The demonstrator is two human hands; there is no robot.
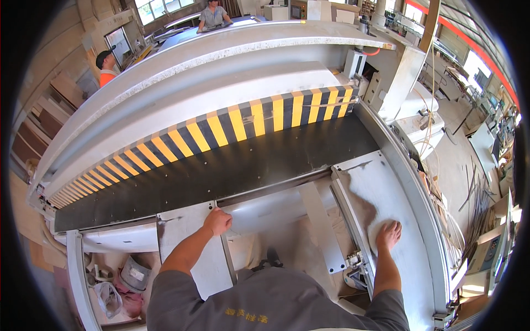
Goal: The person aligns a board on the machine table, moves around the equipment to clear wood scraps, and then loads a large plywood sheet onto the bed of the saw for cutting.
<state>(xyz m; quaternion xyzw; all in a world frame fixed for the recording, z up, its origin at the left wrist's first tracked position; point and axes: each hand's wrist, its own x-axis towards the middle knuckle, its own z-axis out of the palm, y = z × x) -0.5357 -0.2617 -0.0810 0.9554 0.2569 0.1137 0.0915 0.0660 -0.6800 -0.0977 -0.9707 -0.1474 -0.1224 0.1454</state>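
My left hand (218,222) is closed like a fist at the inner edge of a grey metal support table (190,243), near its far corner; whatever its fingers hold, if anything, is hidden. Over on the right, my right hand (388,235) rests on a wider pale metal table (406,212), fingers bent forward and partly apart, gripping nothing visible. A worn brownish patch marks that surface beside it. Beyond both hands runs a long dark machine bed (248,160), with a beam striped in yellow and black (237,124) standing along its far side.
Between the tables, a narrow metal plate (323,231) and a rail (353,220) cross an open gap. A bucket (134,274) and plastic bags (109,299) lie at lower left. Two people (214,16) (106,66) are beyond the machine. Long thin strips (477,193) litter the right floor.
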